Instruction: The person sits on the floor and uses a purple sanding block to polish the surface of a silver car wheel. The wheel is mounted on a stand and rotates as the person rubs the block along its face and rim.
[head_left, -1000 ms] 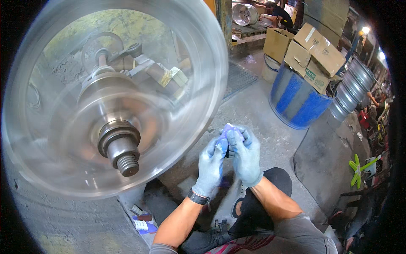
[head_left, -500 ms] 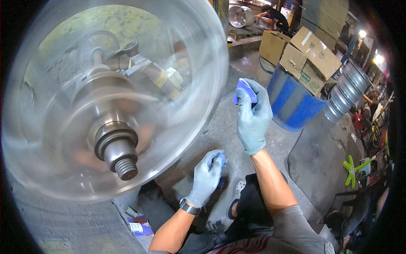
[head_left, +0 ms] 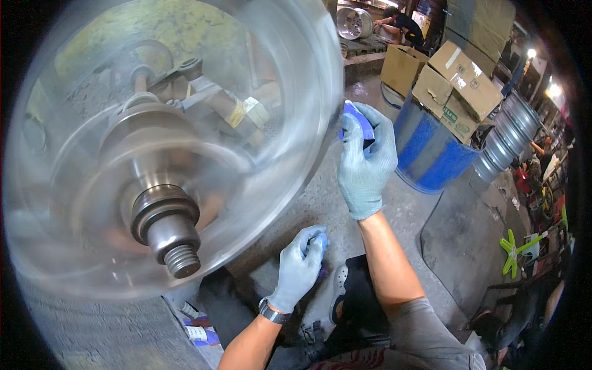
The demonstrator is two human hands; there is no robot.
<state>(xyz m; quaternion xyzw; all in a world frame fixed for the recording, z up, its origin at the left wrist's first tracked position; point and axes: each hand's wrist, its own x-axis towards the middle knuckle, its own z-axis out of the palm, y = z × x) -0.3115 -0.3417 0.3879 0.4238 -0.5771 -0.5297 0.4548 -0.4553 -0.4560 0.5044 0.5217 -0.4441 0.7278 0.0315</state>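
A large metal wheel rim, blurred by spinning, fills the left side. At its middle a steel shaft with a threaded end sticks out toward me. My right hand, in a grey-blue knit glove, pinches a folded piece of purple sandpaper between thumb and fingers, close beside the rim's right edge; whether they touch I cannot tell. Lower down, my left hand, gloved alike, is closed with curled fingers below the rim. A bit of purple shows under its fingertips, but what it holds is mostly hidden.
Cardboard boxes sit atop a blue drum at right, beside a stack of silver rims. Purple sheets lie low at left. At the back another person works near a wheel. A green-legged stand is at far right.
My right hand has moved slightly left with the sandpaper, closer to the spinning rim's edge. My left hand has barely shifted. The view has tilted a little.
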